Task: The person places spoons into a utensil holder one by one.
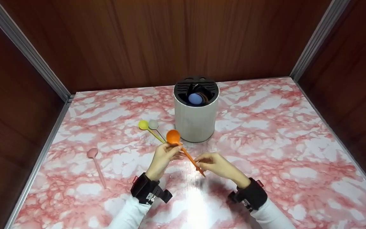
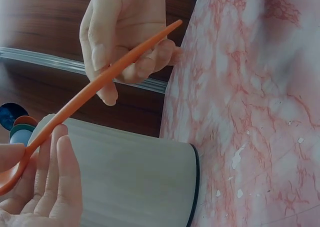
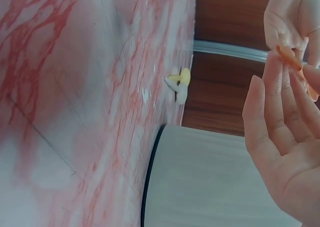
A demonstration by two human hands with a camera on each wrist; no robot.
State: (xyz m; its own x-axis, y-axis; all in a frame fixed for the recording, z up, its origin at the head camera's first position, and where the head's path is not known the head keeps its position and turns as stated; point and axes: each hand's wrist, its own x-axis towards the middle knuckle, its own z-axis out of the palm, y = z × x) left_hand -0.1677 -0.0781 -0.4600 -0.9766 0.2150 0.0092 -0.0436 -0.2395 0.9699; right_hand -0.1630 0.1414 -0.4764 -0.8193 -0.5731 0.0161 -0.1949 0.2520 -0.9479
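Observation:
An orange long-handled spoon [image 1: 189, 156] is held slantwise above the table, its round bowl up and to the left in the head view. My left hand [image 1: 164, 158] pinches it just below the bowl, thumb on one side and fingers beneath. Near the lower end of the handle, my right hand [image 1: 216, 163] holds it between thumb and fingertips. The left wrist view shows the handle [image 2: 85, 94] crossing in front of the right hand's fingers. In the right wrist view the handle end [image 3: 288, 56] lies by the right fingertips.
Behind the hands stands a pale cylindrical holder [image 1: 195, 122] with a black slotted top and several utensils inside, one with a blue end [image 1: 195, 98]. A yellow spoon [image 1: 143, 124] and a grey spoon [image 1: 153, 124] lie left of it. Farther left lies a pink spoon [image 1: 97, 163].

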